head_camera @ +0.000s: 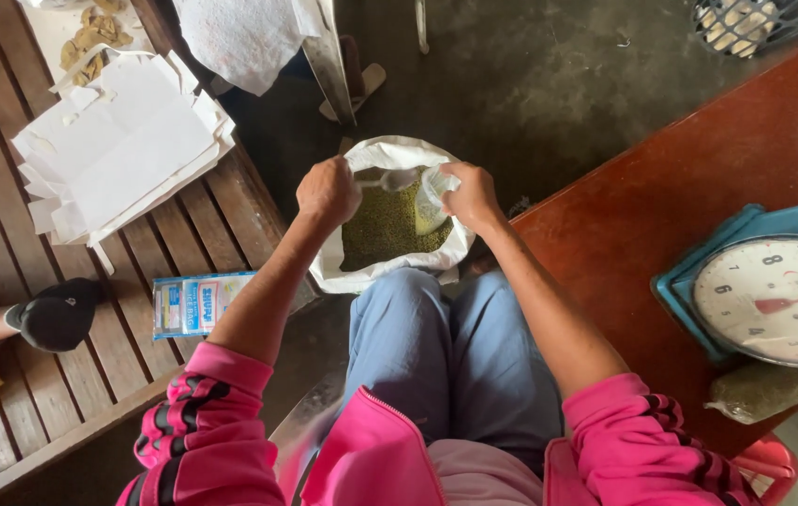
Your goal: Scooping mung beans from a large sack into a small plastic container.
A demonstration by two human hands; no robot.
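A white sack [394, 155] of small green beans [385, 230] stands open on the floor just beyond my knees. My left hand [327, 190] grips the sack's rim on the left side, fingers closed on the cloth. My right hand [472, 195] holds a clear plastic cup [431, 199] tilted into the sack, its mouth down near the beans. Both arms wear pink sleeves pushed up to the elbows.
A red table [699, 178] at the right carries a blue dial scale [774, 295] and a filled clear bag [764, 389]. A slatted wooden bench [183, 225] at the left holds a stack of white paper bags [122, 141], a blue packet [197, 303] and a black object [59, 314].
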